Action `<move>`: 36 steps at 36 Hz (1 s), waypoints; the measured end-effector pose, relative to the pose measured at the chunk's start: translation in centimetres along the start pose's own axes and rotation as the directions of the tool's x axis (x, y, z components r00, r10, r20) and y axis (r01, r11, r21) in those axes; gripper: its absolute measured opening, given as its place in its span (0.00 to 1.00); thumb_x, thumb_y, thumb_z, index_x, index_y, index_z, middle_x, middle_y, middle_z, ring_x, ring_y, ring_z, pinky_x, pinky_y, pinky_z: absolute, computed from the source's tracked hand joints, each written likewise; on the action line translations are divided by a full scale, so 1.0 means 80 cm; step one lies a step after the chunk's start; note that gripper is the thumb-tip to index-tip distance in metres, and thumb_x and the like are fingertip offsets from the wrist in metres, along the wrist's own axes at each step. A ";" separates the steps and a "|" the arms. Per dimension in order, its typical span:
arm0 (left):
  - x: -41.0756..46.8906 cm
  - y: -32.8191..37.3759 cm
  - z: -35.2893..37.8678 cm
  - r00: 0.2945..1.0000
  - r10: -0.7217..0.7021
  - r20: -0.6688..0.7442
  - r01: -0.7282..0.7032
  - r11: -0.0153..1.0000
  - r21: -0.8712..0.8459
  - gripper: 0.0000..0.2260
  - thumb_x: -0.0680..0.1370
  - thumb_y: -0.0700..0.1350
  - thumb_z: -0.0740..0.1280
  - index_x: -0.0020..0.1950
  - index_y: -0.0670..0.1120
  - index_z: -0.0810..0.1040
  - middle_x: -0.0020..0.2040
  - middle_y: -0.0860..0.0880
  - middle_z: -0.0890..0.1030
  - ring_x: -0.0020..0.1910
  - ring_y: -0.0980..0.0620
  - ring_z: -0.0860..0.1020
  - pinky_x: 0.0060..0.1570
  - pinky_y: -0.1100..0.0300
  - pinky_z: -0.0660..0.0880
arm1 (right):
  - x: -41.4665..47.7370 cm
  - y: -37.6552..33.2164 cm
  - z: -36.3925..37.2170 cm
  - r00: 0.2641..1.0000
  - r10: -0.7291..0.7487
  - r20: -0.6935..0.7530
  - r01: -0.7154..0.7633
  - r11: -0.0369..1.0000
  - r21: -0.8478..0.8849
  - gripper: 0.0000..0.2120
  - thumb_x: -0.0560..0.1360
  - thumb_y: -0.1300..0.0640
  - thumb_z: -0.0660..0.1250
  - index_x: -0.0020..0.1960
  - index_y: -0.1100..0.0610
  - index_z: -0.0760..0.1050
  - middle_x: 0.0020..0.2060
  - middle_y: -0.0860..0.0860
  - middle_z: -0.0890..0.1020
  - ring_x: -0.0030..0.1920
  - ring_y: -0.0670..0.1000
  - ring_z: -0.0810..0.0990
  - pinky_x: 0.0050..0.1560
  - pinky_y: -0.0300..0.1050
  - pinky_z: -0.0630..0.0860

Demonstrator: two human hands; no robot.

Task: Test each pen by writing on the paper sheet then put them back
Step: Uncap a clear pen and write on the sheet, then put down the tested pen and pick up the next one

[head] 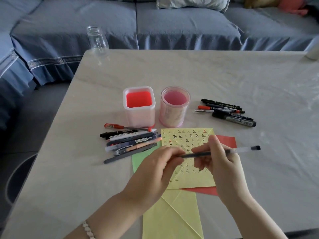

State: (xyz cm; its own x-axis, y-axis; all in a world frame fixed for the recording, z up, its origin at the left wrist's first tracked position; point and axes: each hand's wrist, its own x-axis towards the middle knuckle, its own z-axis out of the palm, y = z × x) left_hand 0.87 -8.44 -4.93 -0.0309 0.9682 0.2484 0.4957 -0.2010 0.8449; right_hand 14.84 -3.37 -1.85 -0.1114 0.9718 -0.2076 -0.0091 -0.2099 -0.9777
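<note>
Pale grey table (pixel 224 75) stood before a sofa (pixel 172 23) under a blue cover, with a light cushion (pixel 193 2) on its seat. A clear glass bottle (pixel 97 40) stood at the far left corner of the table.

Two holders stood side by side near the middle. These were a square holder (pixel 139 116) with a red interior and, on its right, a round pink holder (pixel 172 116). No pens stood in either. A left pile of pens (pixel 131 140) lay in front of the square holder, and its nearest members overlapped a green sheet (pixel 138 161). A right pile of markers (pixel 227 112) lay well apart, beyond the round holder.

A yellow sheet (pixel 188 137), marked with rows of small written characters in black and red, lay over a red sheet (pixel 226 139). A second yellow sheet (pixel 172 218), creased diagonally, lay nearer the table edge.

Both hands were raised over the marked sheet and hid its middle rows. The pen (pixel 200 154) lay almost level between them, above the paper. The left hand (pixel 151 173), with a bracelet (pixel 87 228) at its wrist, pinched the pen's left end between curled fingertips. The right hand (pixel 222 166) gripped the barrel with its fingers curled round it. The clear rear section and dark end piece (pixel 255 148) projected to the right past that hand. Which end carried the tip could not be determined.
</note>
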 end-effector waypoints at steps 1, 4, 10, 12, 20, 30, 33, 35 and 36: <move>0.000 0.001 -0.001 1.000 0.019 0.018 -0.019 0.999 0.027 0.12 0.77 0.51 0.59 0.52 0.48 0.78 0.41 0.63 0.77 0.44 0.70 0.74 0.45 0.79 0.66 | 0.000 -0.001 -0.001 1.000 -0.018 0.000 0.018 1.000 0.001 0.26 0.79 0.58 0.55 0.26 0.58 0.78 0.20 0.55 0.75 0.23 0.48 0.71 0.29 0.38 0.70; 0.008 0.010 -0.005 0.999 -0.004 0.048 0.005 1.000 -0.027 0.06 0.78 0.48 0.62 0.48 0.50 0.79 0.34 0.63 0.75 0.35 0.67 0.73 0.37 0.77 0.65 | 0.002 -0.005 -0.005 0.996 -0.085 -0.003 0.085 0.996 0.019 0.25 0.80 0.61 0.54 0.26 0.61 0.77 0.19 0.54 0.74 0.21 0.46 0.70 0.24 0.32 0.67; 0.039 0.033 -0.012 0.845 -0.300 0.443 0.517 0.670 -0.532 0.09 0.79 0.40 0.61 0.41 0.39 0.76 0.25 0.55 0.70 0.23 0.57 0.63 0.22 0.67 0.64 | 0.014 -0.010 -0.024 0.956 -0.261 0.133 0.273 0.958 -0.088 0.21 0.72 0.46 0.56 0.28 0.51 0.80 0.21 0.56 0.77 0.24 0.48 0.73 0.30 0.37 0.70; 0.045 0.032 -0.009 0.819 -0.265 0.509 0.545 0.640 -0.542 0.09 0.78 0.42 0.61 0.42 0.39 0.76 0.25 0.55 0.71 0.23 0.58 0.63 0.23 0.67 0.65 | 0.018 -0.008 -0.030 0.962 -0.246 0.120 0.258 0.962 -0.091 0.22 0.75 0.49 0.57 0.27 0.52 0.80 0.21 0.56 0.76 0.24 0.48 0.73 0.30 0.37 0.70; 0.038 -0.008 0.023 0.971 0.106 0.215 -0.179 0.917 0.357 0.08 0.78 0.50 0.60 0.52 0.51 0.76 0.35 0.52 0.80 0.33 0.52 0.77 0.30 0.61 0.73 | 0.042 0.039 -0.038 0.964 0.230 0.129 -0.239 0.969 0.057 0.25 0.80 0.55 0.55 0.31 0.61 0.81 0.26 0.57 0.77 0.27 0.49 0.71 0.32 0.40 0.71; 0.019 -0.050 0.000 0.963 -0.088 -0.254 0.178 0.916 0.359 0.04 0.77 0.41 0.65 0.50 0.45 0.78 0.41 0.53 0.80 0.40 0.52 0.78 0.37 0.59 0.73 | 0.174 0.015 -0.077 0.943 -0.331 -0.033 0.188 0.612 -0.768 0.18 0.77 0.58 0.61 0.66 0.56 0.69 0.54 0.53 0.76 0.52 0.51 0.74 0.49 0.39 0.69; 0.013 -0.061 -0.016 0.957 -0.071 -0.280 0.190 0.884 0.428 0.05 0.75 0.37 0.68 0.49 0.42 0.79 0.41 0.49 0.81 0.38 0.50 0.79 0.36 0.58 0.74 | 0.218 0.018 -0.096 0.961 -0.268 0.068 0.151 0.303 -0.941 0.19 0.78 0.59 0.58 0.69 0.55 0.66 0.64 0.55 0.69 0.65 0.56 0.64 0.63 0.52 0.62; 0.009 -0.067 -0.024 0.951 -0.054 -0.303 0.198 0.863 0.465 0.04 0.74 0.36 0.69 0.48 0.41 0.79 0.40 0.48 0.81 0.37 0.48 0.79 0.36 0.61 0.72 | 0.231 0.024 -0.101 0.980 -0.178 0.085 0.116 0.174 -0.978 0.18 0.78 0.58 0.58 0.67 0.56 0.68 0.65 0.56 0.69 0.65 0.58 0.63 0.64 0.53 0.60; 0.007 -0.071 -0.027 0.949 -0.036 -0.314 0.195 0.849 0.491 0.02 0.75 0.38 0.68 0.47 0.42 0.79 0.39 0.48 0.81 0.37 0.48 0.79 0.36 0.63 0.71 | 0.234 0.028 -0.102 0.984 -0.152 0.097 0.117 0.132 -0.984 0.17 0.78 0.58 0.58 0.66 0.56 0.69 0.64 0.56 0.70 0.65 0.58 0.64 0.63 0.53 0.60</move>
State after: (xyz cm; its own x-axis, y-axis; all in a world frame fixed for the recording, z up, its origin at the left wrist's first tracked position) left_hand -3.85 -7.04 -8.57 -0.3195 0.8790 0.3540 0.8409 0.0909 0.5334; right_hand 20.81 15.20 -8.21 -0.2042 0.9775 -0.0527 0.9639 0.1914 -0.1849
